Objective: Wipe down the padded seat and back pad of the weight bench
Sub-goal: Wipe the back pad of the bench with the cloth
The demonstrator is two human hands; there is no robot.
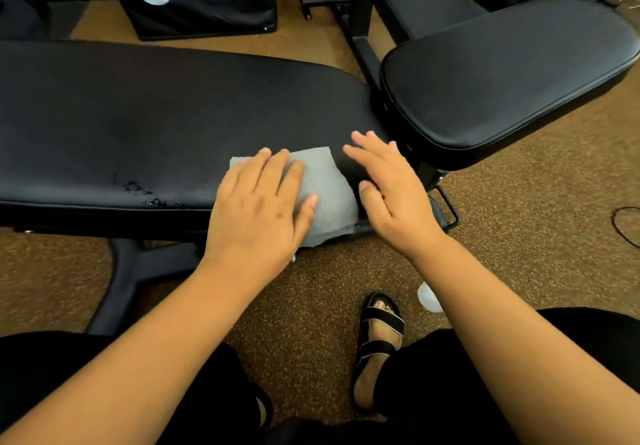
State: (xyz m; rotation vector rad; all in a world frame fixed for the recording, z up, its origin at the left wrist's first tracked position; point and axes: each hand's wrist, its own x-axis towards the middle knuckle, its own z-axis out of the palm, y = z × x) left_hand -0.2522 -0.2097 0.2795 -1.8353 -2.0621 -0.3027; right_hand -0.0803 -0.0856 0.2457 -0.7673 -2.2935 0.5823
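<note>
We're partway at best: the long back pad (156,115) looks barely started and the seat (502,80), beyond our right hand (391,188), untouched. Left hand (263,202) fingers lie flat on the grey cloth (329,188); right fingers spread, holding nothing.

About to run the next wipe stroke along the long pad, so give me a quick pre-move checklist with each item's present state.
1. Grey cloth lies on the long pad: ok.
2. Left hand flat on the cloth: ok.
3. Right hand off the cloth, open beside it: ok.
4. Cloth fully on the pad: not ok, its near corner overhangs the edge.
5. Worn patch on the pad's near edge already wiped: cannot tell.
6. Smaller pad wiped: cannot tell.
</note>
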